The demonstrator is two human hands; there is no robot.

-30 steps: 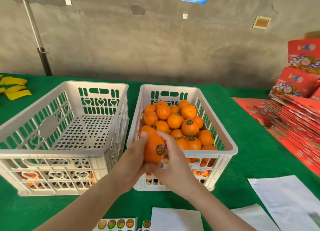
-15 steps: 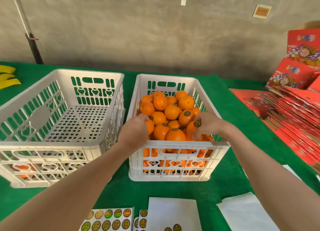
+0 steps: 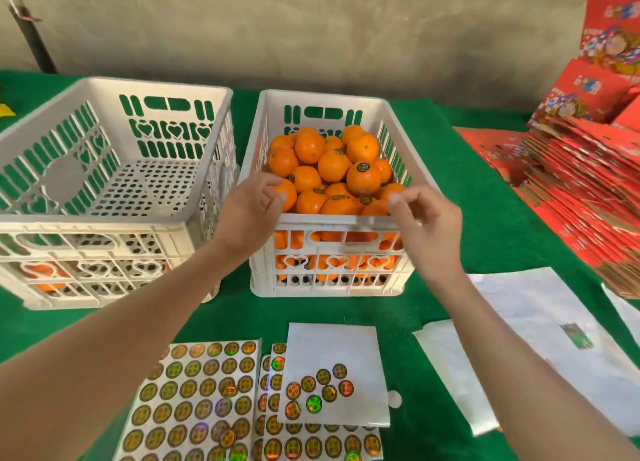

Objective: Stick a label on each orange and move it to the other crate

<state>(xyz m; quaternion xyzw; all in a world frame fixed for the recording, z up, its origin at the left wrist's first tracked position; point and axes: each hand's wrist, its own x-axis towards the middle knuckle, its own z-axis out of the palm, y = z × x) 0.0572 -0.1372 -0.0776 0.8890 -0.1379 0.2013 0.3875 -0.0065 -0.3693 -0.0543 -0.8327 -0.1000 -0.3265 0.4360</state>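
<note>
Head view: right crate [image 3: 412,149] heaped with oranges [image 3: 333,165], several labelled; left crate [image 3: 104,219] beside it, orange fruit glimpsed through its near wall; left hand [image 3: 247,215] over right crate's near-left corner, curled fingertips against one orange [image 3: 290,194]; gripping or only touching, cannot tell; right hand [image 3: 427,227] above near rim, fingers loosely curled, holding nothing visible; label sheets [image 3: 194,403] on green table [image 3: 457,190], nearest the camera.
</note>
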